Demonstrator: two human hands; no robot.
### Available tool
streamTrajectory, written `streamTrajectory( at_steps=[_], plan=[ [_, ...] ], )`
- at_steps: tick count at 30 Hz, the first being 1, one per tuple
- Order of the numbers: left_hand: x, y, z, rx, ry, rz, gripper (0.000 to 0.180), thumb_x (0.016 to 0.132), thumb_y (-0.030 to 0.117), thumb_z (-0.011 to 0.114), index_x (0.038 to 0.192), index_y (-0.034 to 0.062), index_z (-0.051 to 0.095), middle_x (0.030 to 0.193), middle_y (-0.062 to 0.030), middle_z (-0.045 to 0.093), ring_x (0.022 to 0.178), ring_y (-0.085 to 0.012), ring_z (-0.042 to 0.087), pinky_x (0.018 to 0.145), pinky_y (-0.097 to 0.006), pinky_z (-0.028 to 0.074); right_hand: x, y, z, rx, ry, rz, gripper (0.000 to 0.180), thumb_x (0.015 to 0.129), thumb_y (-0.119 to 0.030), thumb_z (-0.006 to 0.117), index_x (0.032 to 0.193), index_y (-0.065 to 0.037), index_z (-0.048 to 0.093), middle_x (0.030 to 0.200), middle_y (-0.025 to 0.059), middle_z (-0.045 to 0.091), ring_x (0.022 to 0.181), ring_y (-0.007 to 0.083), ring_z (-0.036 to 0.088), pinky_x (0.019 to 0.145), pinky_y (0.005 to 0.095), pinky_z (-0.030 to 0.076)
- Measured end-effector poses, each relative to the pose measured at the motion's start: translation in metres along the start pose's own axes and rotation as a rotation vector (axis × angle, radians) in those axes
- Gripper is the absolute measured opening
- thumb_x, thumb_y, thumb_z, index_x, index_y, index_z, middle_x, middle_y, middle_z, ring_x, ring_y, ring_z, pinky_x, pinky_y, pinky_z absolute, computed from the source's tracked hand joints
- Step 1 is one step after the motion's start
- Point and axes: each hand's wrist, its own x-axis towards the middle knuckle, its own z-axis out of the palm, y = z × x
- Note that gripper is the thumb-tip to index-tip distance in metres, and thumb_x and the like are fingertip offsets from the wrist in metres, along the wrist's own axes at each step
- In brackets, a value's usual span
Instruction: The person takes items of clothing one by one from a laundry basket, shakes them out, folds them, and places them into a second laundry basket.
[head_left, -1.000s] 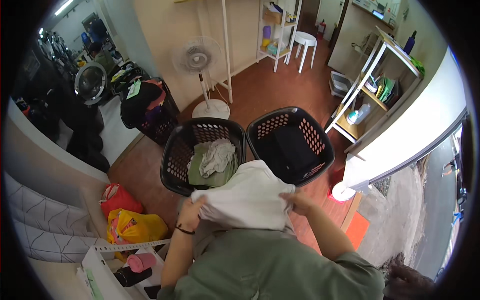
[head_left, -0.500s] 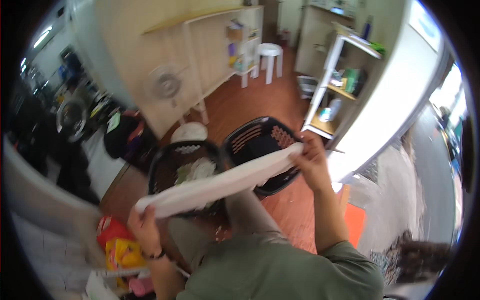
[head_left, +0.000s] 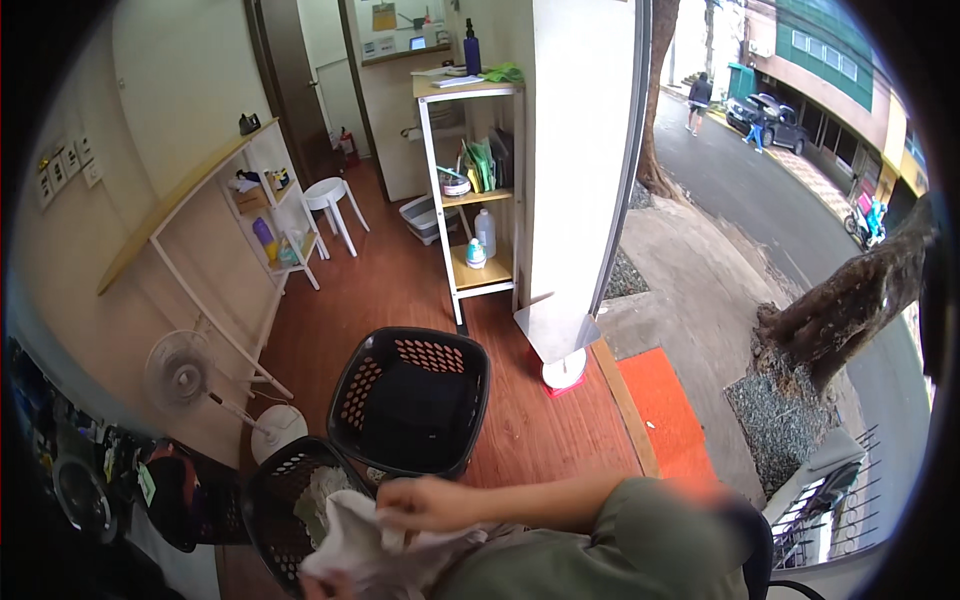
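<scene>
A white cloth (head_left: 352, 535) hangs bunched and folded between my hands, low in the view near my lap. My right hand (head_left: 430, 503) is closed on its upper part, fingers pinching the fabric. At the lower edge my left hand (head_left: 328, 584) grips the cloth's near end, and only its fingertips show. Just beyond is a black laundry basket (head_left: 262, 505) with pale and greenish cloths (head_left: 318, 497) in it, partly covered by the white cloth. Touching it on the right, a second black basket (head_left: 480, 400) has a dark inside with no cloth visible.
A standing fan (head_left: 182, 378) is on the left by the wall table (head_left: 185, 225). Farther off are a white stool (head_left: 328, 192) and a shelf unit (head_left: 470, 195) with bottles. At the right, an orange mat (head_left: 660, 410) lies at the doorway beside a street with people.
The cloth, stretched out in a long band between both hands, is now lowered and bunched near my lap. My view has turned to the right, toward the doorway and street.
</scene>
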Motion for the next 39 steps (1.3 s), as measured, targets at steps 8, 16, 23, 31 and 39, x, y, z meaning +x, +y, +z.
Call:
streamTrajectory(
  at_steps=[8,16,23,31,39],
  plan=[
    [0.035,0.005,0.017,-0.202,-0.439,0.034,0.026,0.091,0.007,0.066,0.114,-0.0032,0.059,0.094,-0.0107,0.060,0.079,-0.0231,0.059,0.070,-0.031,0.047,0.021,-0.004,-0.007,-0.648,0.140,-0.586,0.041,0.081,-0.028,0.071,0.115,-0.007,0.060,0.105,0.0109,0.065,0.110,0.0281,0.058,0.096,0.0393,0.041],
    [0.137,-0.045,0.061,-0.334,-0.322,-0.110,0.017,0.090,-0.001,0.062,0.105,0.0006,0.054,0.097,-0.0053,0.059,0.091,-0.0126,0.054,0.083,-0.026,0.043,0.048,0.008,-0.078,-0.635,0.190,-0.056,0.026,0.078,-0.026,0.075,0.091,-0.005,0.067,0.085,0.0162,0.067,0.079,0.0348,0.066,0.072,0.0414,0.051],
    [0.197,-0.032,0.153,-0.763,-0.242,-0.009,0.029,0.086,-0.009,0.062,0.113,0.0024,0.059,0.110,-0.0095,0.065,0.108,-0.0175,0.059,0.093,-0.029,0.046,0.057,-0.015,-0.127,-0.742,0.743,-0.403,0.030,0.067,0.005,0.067,0.095,-0.006,0.067,0.094,0.0077,0.066,0.093,0.0265,0.063,0.083,0.0357,0.048],
    [0.163,-0.129,0.214,-0.101,-0.358,0.202,0.039,0.074,-0.009,0.063,0.108,0.0107,0.066,0.112,-0.0083,0.066,0.111,-0.0330,0.059,0.095,-0.042,0.044,0.058,0.106,-0.118,-1.163,0.565,-0.078,0.030,0.070,-0.010,0.072,0.100,-0.012,0.065,0.104,0.0042,0.064,0.104,0.0265,0.058,0.091,0.0413,0.041],
    [0.053,-0.360,0.188,-0.040,-0.144,-0.488,0.035,0.081,-0.001,0.064,0.114,0.0094,0.065,0.116,-0.0129,0.064,0.109,-0.0320,0.060,0.093,-0.042,0.046,0.088,0.187,-0.006,-0.986,-0.072,-0.121,0.041,0.079,-0.034,0.072,0.113,-0.011,0.064,0.128,0.0078,0.057,0.117,0.0305,0.054,0.096,0.0482,0.039]
  ],
)
